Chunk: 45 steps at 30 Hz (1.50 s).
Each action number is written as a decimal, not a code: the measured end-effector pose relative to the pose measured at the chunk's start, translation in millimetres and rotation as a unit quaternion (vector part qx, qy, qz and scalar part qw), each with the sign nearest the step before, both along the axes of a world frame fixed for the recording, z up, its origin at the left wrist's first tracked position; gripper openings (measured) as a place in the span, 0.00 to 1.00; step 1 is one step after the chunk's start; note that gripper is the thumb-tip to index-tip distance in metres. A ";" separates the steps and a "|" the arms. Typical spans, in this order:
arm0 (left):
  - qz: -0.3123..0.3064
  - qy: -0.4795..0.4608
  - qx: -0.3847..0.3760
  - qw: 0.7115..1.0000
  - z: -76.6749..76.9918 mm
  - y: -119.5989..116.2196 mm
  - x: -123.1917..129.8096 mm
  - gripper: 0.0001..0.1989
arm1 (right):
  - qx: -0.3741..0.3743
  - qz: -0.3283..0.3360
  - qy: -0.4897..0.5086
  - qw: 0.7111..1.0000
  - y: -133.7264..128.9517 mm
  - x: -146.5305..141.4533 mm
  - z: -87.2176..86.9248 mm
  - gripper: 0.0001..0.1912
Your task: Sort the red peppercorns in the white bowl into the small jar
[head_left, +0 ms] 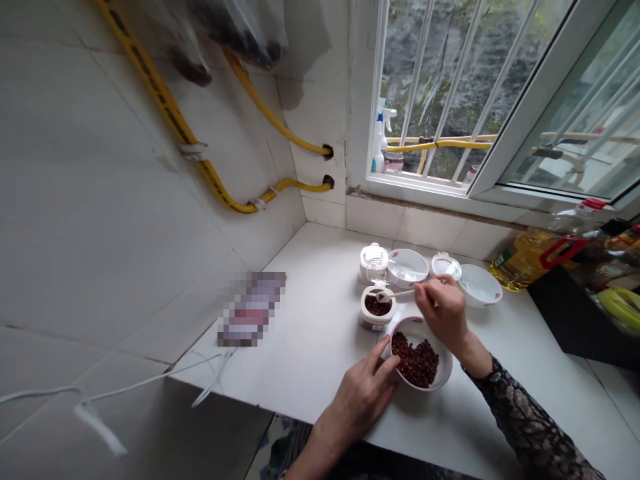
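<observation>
My right hand point(443, 310) pinches a small white spoon point(403, 293), whose bowl end is over the mouth of an open seasoning jar point(373, 323). Dark red, grainy pieces that look like Sichuan peppercorns point(417, 363) fill part of a white bowl point(447, 367) with a pink-marked rim. The same kind of pieces shows inside the jar. My left hand point(363, 393) grips the near left side of this bowl, with fingers and thumb at its rim. The spoon's tip seems to carry a few dark pieces.
Behind stand a lidded white jar point(373, 257), two white bowls point(407, 267) point(480, 287) and another clear-lidded jar point(446, 265). An oil bottle point(525, 257) and a black box point(575, 320) are at right. A blurred-out flat object point(253, 310) with a white cable lies left.
</observation>
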State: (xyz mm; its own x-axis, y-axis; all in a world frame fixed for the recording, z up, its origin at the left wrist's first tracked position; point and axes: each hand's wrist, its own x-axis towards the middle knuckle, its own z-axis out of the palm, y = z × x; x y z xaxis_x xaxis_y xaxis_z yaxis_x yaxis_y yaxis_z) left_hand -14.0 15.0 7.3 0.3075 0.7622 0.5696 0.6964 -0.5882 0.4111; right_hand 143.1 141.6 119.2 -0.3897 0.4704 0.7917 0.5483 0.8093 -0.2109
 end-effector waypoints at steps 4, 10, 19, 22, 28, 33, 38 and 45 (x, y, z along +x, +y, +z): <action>0.005 0.004 0.007 1.000 0.1 0.6 0.0 0.16 | 0.139 0.032 -0.117 0.983 -8.7 -3.9 -1.4 0.14; -0.002 0.000 0.014 1.000 -0.1 1.3 0.7 0.15 | 0.013 0.024 -0.054 0.998 -11.1 30.2 4.3 0.18; 0.001 -0.001 0.020 1.000 0.2 1.0 -0.1 0.15 | -0.122 -0.009 -0.202 0.972 -9.8 71.2 -23.9 0.22; -0.001 0.000 0.012 1.000 0.8 1.0 -0.1 0.15 | -0.188 0.004 -0.201 0.961 -12.5 68.7 -28.4 0.23; -0.002 -0.004 0.012 1.000 -0.3 0.7 -0.7 0.16 | -0.273 -0.020 -0.141 0.952 -11.9 71.3 -30.4 0.23; -0.002 -0.001 0.013 1.000 0.4 0.7 -1.0 0.16 | -0.298 -0.038 -0.093 0.949 -11.7 76.8 -27.7 0.23; 0.002 0.002 0.016 1.000 0.8 0.5 -0.9 0.15 | -0.321 -0.035 -0.073 0.944 -13.7 72.6 -31.2 0.23; 0.001 0.005 0.013 1.000 1.9 0.5 -0.6 0.15 | -0.444 0.010 0.009 0.896 -14.5 66.4 -36.5 0.27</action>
